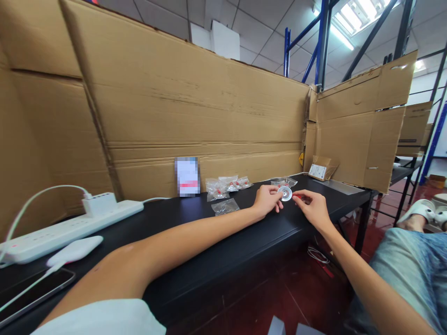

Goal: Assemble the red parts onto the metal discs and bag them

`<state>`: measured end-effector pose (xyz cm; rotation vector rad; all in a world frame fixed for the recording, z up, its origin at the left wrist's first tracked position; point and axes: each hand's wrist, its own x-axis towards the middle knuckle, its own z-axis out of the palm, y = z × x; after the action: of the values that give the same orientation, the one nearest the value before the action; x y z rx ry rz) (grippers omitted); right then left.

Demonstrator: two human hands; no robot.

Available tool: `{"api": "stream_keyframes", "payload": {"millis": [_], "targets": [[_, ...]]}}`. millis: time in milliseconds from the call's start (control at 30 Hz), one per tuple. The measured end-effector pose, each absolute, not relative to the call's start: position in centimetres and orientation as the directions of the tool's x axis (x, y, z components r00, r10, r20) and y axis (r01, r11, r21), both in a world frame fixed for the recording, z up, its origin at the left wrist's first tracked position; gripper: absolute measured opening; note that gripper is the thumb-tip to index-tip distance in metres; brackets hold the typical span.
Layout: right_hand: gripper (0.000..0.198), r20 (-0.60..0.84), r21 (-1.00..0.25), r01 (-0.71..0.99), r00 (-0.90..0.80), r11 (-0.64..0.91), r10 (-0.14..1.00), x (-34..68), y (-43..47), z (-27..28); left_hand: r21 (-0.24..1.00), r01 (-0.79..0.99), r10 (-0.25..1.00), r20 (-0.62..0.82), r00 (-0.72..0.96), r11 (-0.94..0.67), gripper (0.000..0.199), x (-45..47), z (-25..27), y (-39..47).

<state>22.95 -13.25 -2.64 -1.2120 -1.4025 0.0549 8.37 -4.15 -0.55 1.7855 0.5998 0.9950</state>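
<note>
My left hand [267, 201] grips a round, shiny silver disc [285, 193] with a small hole or hub at its centre, held just above the black table [209, 232]. Close beside the disc's right edge, my right hand [312, 207] pinches a small red piece [296, 196]; whether it touches the disc I cannot tell. Several clear plastic bags [228, 184] with silver and red parts inside lie left of my hands. A flatter clear bag [225, 207] rests in front of them. Behind my left hand is another clear bag [283, 181] with red in it.
Cardboard walls [209, 102] stand behind and at both sides. A white power strip [70, 228], a phone [38, 293] and a white charging device [75, 250] sit at left. A propped, blurred screen or card [187, 177] leans at the back. An open cardboard box [321, 168] is at right.
</note>
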Motion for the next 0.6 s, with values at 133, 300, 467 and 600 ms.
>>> {"api": "stream_keyframes", "payload": {"millis": [133,300,467,600], "targets": [[0.02,0.755,-0.593,0.679,0.283,0.433,0.591,22.48,-13.71,-2.56,0.959,-0.102,0.789,0.275,0.55,-0.263,0.013,8.58,-0.46,-4.28],[0.019,0.756,-0.593,0.68,0.286,0.431,0.589,22.44,-13.7,-2.57,0.983,-0.103,0.79,0.182,0.586,-0.15,0.013,8.43,-0.28,-4.45],[0.017,0.763,-0.545,0.717,0.21,0.434,0.612,22.47,-13.63,-2.53,0.986,-0.084,0.679,0.161,0.716,-0.146,0.024,8.33,-0.38,-4.47],[0.015,0.766,-0.496,0.782,0.188,0.379,0.615,22.63,-13.5,-2.61,0.985,-0.103,0.661,0.172,0.73,-0.142,0.031,8.3,-0.39,-4.43]]}}
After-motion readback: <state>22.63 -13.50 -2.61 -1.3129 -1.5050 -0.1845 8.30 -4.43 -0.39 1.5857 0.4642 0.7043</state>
